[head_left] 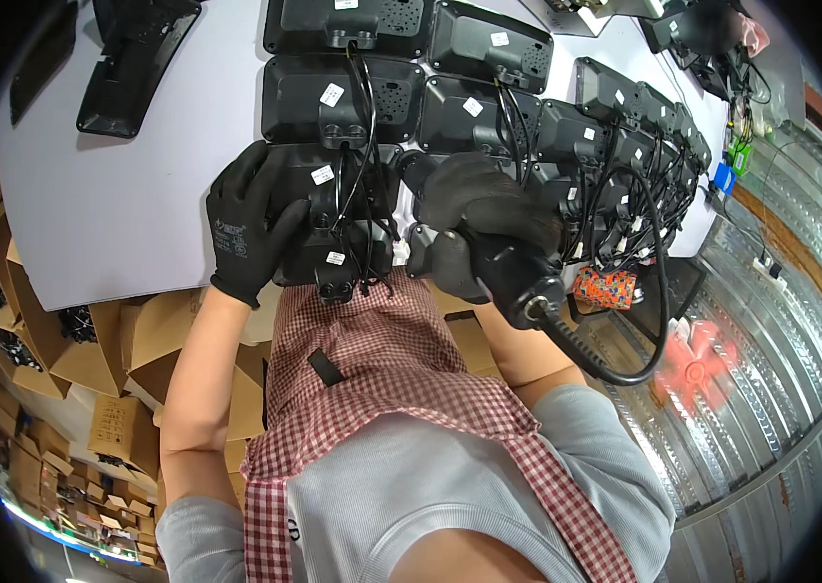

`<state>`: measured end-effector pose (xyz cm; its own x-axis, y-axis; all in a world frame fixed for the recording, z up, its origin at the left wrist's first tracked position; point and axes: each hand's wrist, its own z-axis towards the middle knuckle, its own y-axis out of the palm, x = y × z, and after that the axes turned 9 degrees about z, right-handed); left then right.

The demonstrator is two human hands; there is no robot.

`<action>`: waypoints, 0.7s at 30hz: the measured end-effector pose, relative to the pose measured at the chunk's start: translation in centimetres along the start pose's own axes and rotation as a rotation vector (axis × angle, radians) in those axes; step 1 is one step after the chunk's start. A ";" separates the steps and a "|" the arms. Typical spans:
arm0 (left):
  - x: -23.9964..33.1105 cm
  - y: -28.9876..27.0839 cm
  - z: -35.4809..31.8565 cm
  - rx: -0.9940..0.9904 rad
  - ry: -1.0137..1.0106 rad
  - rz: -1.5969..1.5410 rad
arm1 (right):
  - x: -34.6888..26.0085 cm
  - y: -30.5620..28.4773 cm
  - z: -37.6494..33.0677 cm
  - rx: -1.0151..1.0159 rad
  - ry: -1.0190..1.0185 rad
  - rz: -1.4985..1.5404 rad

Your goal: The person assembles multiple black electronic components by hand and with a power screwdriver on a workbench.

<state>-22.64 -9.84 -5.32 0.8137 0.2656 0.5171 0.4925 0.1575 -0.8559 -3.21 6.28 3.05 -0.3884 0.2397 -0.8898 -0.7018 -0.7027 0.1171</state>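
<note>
My left hand (246, 223), in a black glove, grips the left end of a black plastic housing (312, 163), with the thumb along its lower side. Cables run down from a mount in the housing's middle, beside a small white label. In my right hand (489, 209), also gloved, is a black corded electric screwdriver (516, 277). Its front end points left at the right edge of that housing; the bit's tip cannot be made out. Another black housing (309, 260) lies directly below, near the table's front edge.
Rows of similar cabled housings (489, 44) cover the white table (119, 214) behind and to the right. Black plastic panels (134, 73) lie far left. The screwdriver's cord (664, 321) loops at right. Cardboard boxes (124, 432) stand below left; a red fan (695, 364) is at right.
</note>
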 end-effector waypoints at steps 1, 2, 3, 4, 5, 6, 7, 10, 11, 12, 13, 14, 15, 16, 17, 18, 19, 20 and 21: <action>0.0 0.0 0.0 0.002 0.005 -0.010 | 0.0 0.1 0.1 -0.001 -0.010 -0.005; -0.1 0.0 0.1 0.006 0.013 -0.020 | 0.2 0.3 -0.1 -0.011 -0.031 -0.024; -0.2 0.0 0.1 0.025 0.028 -0.026 | 0.3 0.4 0.2 -0.027 -0.058 -0.050; -0.2 0.0 0.2 -0.004 0.024 -0.004 | 0.3 0.4 0.5 -0.034 -0.086 -0.070; -0.1 -0.2 0.1 -0.031 0.022 0.019 | -0.1 0.6 0.7 -0.095 -0.015 -0.095; 0.1 -0.4 -0.1 -0.040 0.013 0.062 | -0.4 0.1 1.4 -0.157 0.052 -0.124; 0.0 -0.5 -0.5 -0.023 0.018 0.047 | -1.0 -0.8 2.5 -0.165 0.020 -0.143; 0.4 -0.8 -0.5 -0.024 0.020 0.028 | -3.6 -5.4 6.0 0.022 0.189 0.416; 0.6 -0.8 -0.3 -0.052 -0.010 0.032 | -3.9 -4.2 6.1 0.337 0.125 0.217; 0.6 -0.8 -0.3 -0.048 -0.006 0.037 | -4.0 -5.2 7.7 0.514 -0.039 0.202; 0.5 -0.8 -0.4 -0.049 -0.002 0.026 | -4.5 -6.6 9.8 0.486 -0.156 0.010; 0.5 -0.8 -0.4 -0.051 0.004 0.016 | -3.8 -8.5 11.0 0.503 -0.293 -0.179; 0.5 -0.8 -0.4 -0.053 0.006 0.016 | -3.1 -9.2 12.4 0.596 -0.377 -0.133; 0.5 -0.8 -0.4 -0.045 0.010 0.015 | -2.3 -10.4 13.1 0.583 -0.396 -0.124; 0.5 -0.8 -0.5 -0.039 0.012 0.013 | -1.4 -11.5 13.6 0.543 -0.396 -0.196; 0.7 -0.7 -0.3 -0.046 0.009 0.015 | -0.3 -12.5 13.7 0.504 -0.391 -0.269; 0.9 -0.9 -0.2 -0.031 0.019 0.020 | 0.9 -12.5 13.7 0.595 -0.394 -0.329; 1.0 -0.9 0.0 -0.017 0.031 0.025 | 1.3 -12.9 13.8 0.520 -0.412 -0.249; 0.7 -0.7 0.0 -0.036 0.015 0.032 | 1.3 -12.7 13.7 0.461 -0.377 -0.201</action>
<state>-22.40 -9.72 -4.36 0.8336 0.2558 0.4896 0.4768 0.1144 -0.8715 -3.01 24.72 6.43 -0.3467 0.6158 -0.7075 -0.9358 -0.2785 0.2161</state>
